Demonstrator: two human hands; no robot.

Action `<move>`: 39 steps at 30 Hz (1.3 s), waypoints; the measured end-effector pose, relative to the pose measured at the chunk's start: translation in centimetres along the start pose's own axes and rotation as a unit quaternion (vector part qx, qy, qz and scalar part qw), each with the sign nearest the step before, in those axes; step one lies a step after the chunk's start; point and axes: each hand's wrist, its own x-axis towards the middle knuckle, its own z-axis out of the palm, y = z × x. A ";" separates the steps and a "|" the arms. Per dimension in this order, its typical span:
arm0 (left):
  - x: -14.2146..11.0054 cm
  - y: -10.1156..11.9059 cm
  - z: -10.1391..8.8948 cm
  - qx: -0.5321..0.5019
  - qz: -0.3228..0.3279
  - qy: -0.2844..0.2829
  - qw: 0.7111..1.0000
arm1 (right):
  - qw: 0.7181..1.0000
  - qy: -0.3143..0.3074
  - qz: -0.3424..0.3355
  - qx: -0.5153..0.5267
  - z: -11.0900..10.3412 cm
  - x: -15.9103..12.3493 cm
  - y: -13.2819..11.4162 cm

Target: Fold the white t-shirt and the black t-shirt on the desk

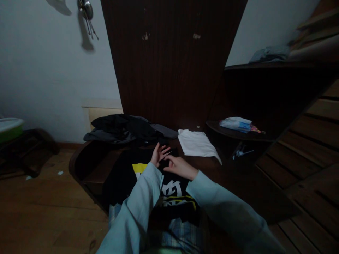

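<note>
My left hand [158,154] is open, palm up, with its fingers spread. Close beside it, my right hand [182,167] points its forefinger toward the left palm. Its thumb is apart from that finger, and I see nothing held in either hand. Both hands are over a black T-shirt [119,176] with yellow and white print. The shirt is spread on a dark wooden surface and reaches down to my lap. Whether the hands touch each other or the cloth, I cannot tell.
Dark clothes [119,128] lie heaped at the back left, and a folded white garment [197,143] lies at the back right. A corner shelf [212,125] holds a blue and white packet [235,124]. Behind stands a dark wooden panel [169,77].
</note>
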 end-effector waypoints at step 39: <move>0.8 -1.9 0.7 0.486 0.156 0.032 0.859 | 0.986 0.160 -0.001 0.051 1.9 -9.9 7.3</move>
